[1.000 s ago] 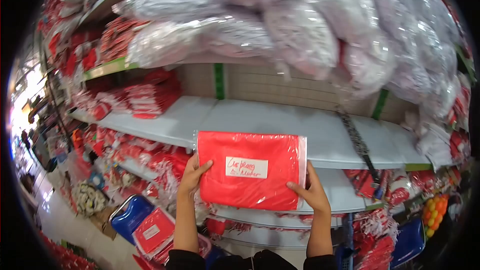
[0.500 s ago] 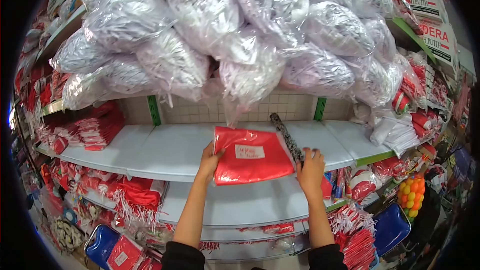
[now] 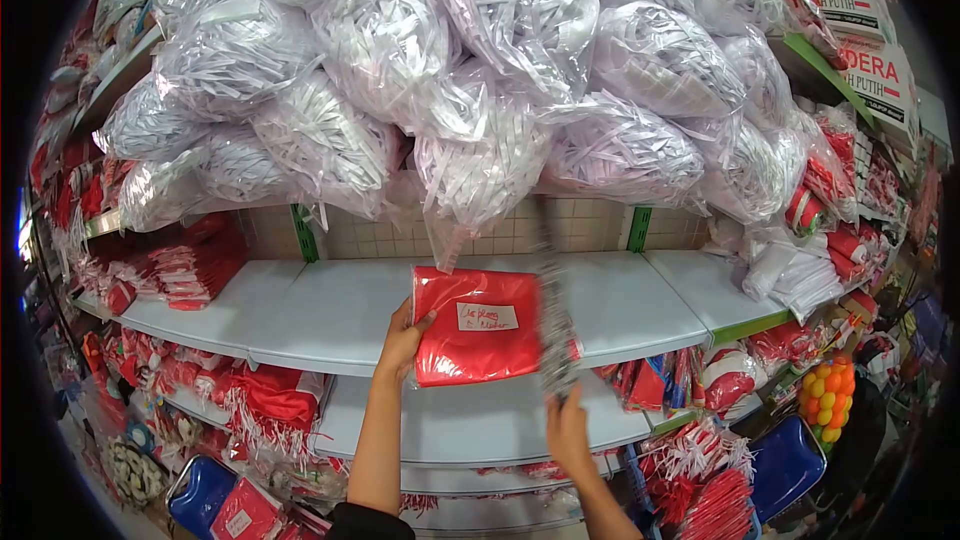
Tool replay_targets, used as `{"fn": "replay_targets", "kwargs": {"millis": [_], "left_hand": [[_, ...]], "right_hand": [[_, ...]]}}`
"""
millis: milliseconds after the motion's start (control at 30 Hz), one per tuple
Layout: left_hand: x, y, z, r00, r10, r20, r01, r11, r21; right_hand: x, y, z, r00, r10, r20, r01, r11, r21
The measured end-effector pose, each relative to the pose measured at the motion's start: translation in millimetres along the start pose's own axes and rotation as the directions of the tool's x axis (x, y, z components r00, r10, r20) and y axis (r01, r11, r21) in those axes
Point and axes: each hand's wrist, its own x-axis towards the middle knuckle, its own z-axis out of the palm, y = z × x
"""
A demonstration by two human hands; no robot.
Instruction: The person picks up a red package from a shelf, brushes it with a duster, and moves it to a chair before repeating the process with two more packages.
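My left hand [image 3: 402, 342] grips the left edge of a flat packet of folded red cloth [image 3: 470, 355] in clear plastic, its thumb on the front. A white label [image 3: 486, 316] with red handwriting is on the packet. My right hand [image 3: 567, 435] is closed around the lower end of a long, speckled black-and-grey duster [image 3: 552, 325], smeared by motion. The duster stands nearly upright in front of the packet's right side and covers part of it. Both are held in front of a pale shelf board [image 3: 640, 310].
Large clear bags of white strips [image 3: 515, 10] bulge over the shelf from above. Folded red-and-white packets [image 3: 190, 265] lie on the shelf's left; white bundles [image 3: 790, 275] lie at right. Below are red fringed goods [image 3: 275, 395], a blue chair back [image 3: 785, 465] and orange-yellow balls [image 3: 827, 395].
My right hand has moved left and down, swinging the duster upright across the packet's right side. The packet has shifted slightly left and down in my left hand.
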Motion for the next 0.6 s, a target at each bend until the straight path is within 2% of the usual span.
{"fn": "replay_targets", "kwargs": {"millis": [33,67,100,133,233,267,367,400,500,533,600], "left_hand": [[2,-3,-3,1.0,0.007,0.016,-0.007,1.0,-0.015],[2,-4,-6,0.999,0.015,0.032,-0.014,0.999,-0.029],[1,-4,-8,0.998,0.012,0.058,-0.007,0.995,-0.099],[0,-3,-11,0.996,0.011,0.085,0.003,0.986,-0.165],[-3,4,-10,0.994,-0.02,0.108,0.047,0.966,-0.253],[-2,4,-11,0.992,-0.029,0.12,0.06,0.961,-0.269],[-4,5,-11,0.994,-0.038,0.106,0.07,0.945,-0.32],[-4,6,-11,0.995,-0.041,0.095,0.07,0.939,-0.337],[-3,4,-17,0.993,0.013,0.116,0.026,0.943,-0.332],[-3,3,-17,0.993,-0.002,0.114,0.041,0.939,-0.342],[-4,2,-15,0.994,-0.037,0.106,0.073,0.929,-0.362]], "right_hand": [[-13,-3,4,0.977,0.091,0.195,-0.074,0.993,-0.095],[-22,4,11,0.944,-0.067,0.324,0.076,0.997,-0.016],[-30,9,16,0.872,-0.226,0.434,0.211,0.974,0.083],[-36,10,19,0.899,-0.105,0.426,0.081,0.994,0.074],[-37,18,20,0.967,0.148,0.207,-0.181,0.971,0.155],[-35,32,29,0.999,0.039,0.031,-0.045,0.964,0.262],[-46,32,28,0.999,-0.045,-0.012,0.046,0.983,0.18],[-50,38,28,0.983,-0.124,0.136,0.094,0.974,0.208],[-59,43,23,0.946,-0.188,0.266,0.173,0.982,0.08],[-59,51,32,0.968,-0.117,0.22,0.073,0.977,0.199],[-55,44,35,0.973,0.128,0.193,-0.193,0.909,0.37]]}}
